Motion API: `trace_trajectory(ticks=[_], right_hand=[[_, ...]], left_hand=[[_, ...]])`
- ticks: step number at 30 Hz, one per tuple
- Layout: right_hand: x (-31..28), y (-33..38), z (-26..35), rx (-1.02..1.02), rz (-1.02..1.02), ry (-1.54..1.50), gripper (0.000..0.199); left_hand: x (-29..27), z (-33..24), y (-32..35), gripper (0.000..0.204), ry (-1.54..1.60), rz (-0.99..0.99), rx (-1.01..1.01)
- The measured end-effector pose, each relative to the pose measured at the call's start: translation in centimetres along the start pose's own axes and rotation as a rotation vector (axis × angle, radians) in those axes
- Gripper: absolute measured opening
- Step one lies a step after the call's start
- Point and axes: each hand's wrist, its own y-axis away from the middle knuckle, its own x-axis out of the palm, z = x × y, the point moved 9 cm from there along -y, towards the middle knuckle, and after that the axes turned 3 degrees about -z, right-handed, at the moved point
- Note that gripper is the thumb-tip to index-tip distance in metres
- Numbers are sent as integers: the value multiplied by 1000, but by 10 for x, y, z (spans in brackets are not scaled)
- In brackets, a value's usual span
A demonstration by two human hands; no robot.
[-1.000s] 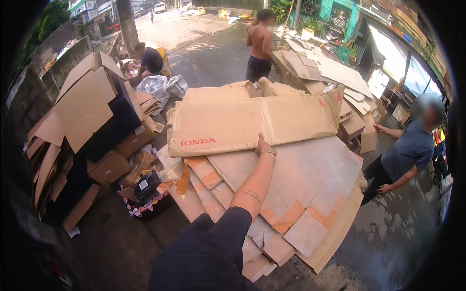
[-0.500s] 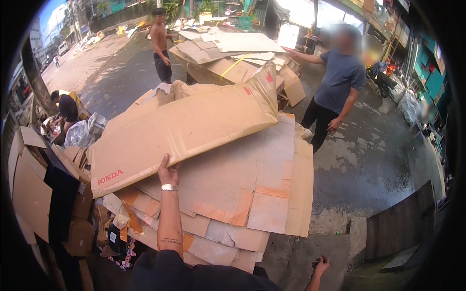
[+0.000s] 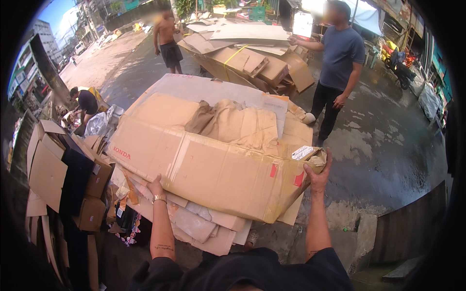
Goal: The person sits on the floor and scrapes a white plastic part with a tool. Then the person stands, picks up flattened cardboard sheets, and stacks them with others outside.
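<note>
A large flattened cardboard box (image 3: 213, 174) spans the middle of the frame, lifted over a heap of flat cardboard sheets (image 3: 194, 223). At centre left the left hand (image 3: 156, 186) grips its lower edge, fingers curled under. At centre right the right hand (image 3: 318, 175) clasps its crumpled corner. A person in a grey shirt (image 3: 340, 53) stands at upper right.

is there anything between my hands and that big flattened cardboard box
No. The left hand grips the big flattened brown cardboard box at its near edge and the right hand holds its right end, both touching it directly.
</note>
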Motion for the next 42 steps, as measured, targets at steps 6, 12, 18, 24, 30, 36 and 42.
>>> trace_trajectory(ticks=[6,12,18,24,30,36,42], right_hand=[[30,-20,34,-176,224,173,55],[101,-15,44,-331,356,586,43],[93,-36,12,-347,431,459,25],[-78,-38,-22,-262,306,74,24],[-64,-27,-35,-194,524,-116,50],[-24,-53,-9,-207,806,-37,63],[-15,-68,-6,-217,1196,-111,62]], left_hand=[[146,-124,271,61,-419,601,962],[304,-57,366,35,-750,951,1282],[345,-9,358,18,-521,870,1378],[346,-17,336,40,-637,881,1110],[344,-29,362,31,-950,777,1206],[350,-70,415,24,-833,532,1198],[356,-24,388,44,-935,532,946]])
